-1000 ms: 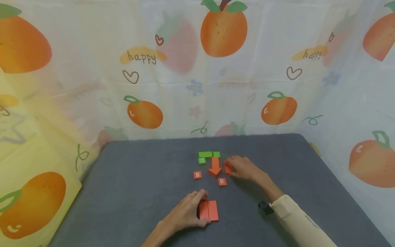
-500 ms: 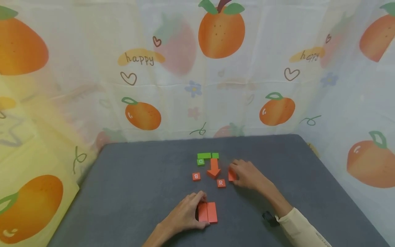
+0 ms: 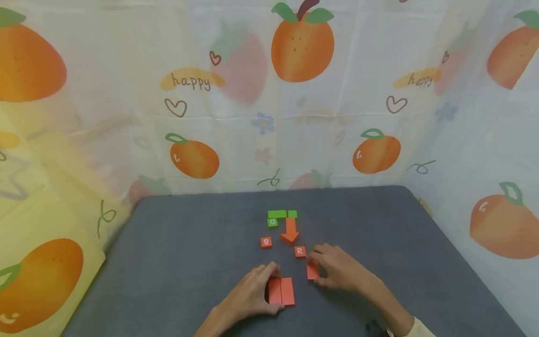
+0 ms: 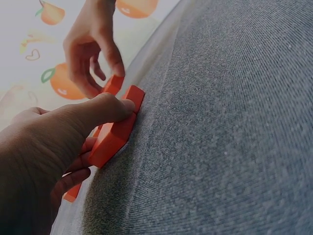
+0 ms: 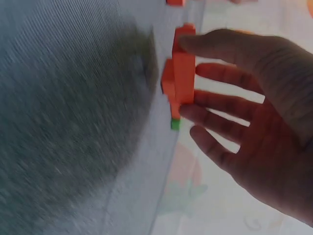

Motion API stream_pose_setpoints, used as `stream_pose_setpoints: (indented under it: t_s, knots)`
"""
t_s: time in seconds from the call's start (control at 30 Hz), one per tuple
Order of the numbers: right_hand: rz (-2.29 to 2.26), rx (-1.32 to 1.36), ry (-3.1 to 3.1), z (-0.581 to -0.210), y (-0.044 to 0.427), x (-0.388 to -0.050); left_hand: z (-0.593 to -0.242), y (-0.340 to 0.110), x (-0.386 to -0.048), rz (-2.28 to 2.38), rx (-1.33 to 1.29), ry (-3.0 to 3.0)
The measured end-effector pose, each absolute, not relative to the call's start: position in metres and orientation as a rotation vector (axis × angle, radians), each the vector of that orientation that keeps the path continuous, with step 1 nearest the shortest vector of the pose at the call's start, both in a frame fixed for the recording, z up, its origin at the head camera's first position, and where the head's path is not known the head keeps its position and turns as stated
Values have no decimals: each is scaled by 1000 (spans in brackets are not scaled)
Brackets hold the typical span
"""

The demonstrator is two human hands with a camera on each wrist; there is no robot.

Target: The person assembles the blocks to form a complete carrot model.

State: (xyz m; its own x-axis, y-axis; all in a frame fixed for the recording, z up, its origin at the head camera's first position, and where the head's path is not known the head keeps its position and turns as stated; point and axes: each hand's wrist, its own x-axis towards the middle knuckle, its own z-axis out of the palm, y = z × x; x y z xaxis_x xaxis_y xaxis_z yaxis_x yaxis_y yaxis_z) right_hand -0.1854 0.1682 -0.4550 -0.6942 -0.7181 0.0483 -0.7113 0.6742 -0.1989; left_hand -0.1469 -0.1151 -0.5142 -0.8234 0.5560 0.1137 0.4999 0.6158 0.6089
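Two red rectangular blocks lie side by side on the dark grey cloth: a left block and a right block. My left hand holds the pair from the left, thumb at the near end and fingers at the far end. Just to their right, my right hand pinches a third red block by its ends. The right wrist view shows this held block between thumb and fingertips. In the left wrist view, part of the pair is covered by my left thumb.
Farther back sit a red arrow block, a red R tile and a red B tile. Behind them are a long green block, a small green block and a green lettered tile. A fruit-print curtain hangs behind the table.
My right hand has brought its red block from beside the arrow toward me, close to the pair. The left hand stays on its two blocks.
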Motion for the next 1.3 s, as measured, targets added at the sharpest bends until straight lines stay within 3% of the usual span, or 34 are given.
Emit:
stream_pose_setpoints:
  t_s: [0.5,1.3]
  knots:
    - [-434,-1235,2650,-466,149,-164,-514,-113,-147,990,905,2750]
    - [-533,-1219,2549,-471,134,-165,-518,-116,-136,1032,891,2768]
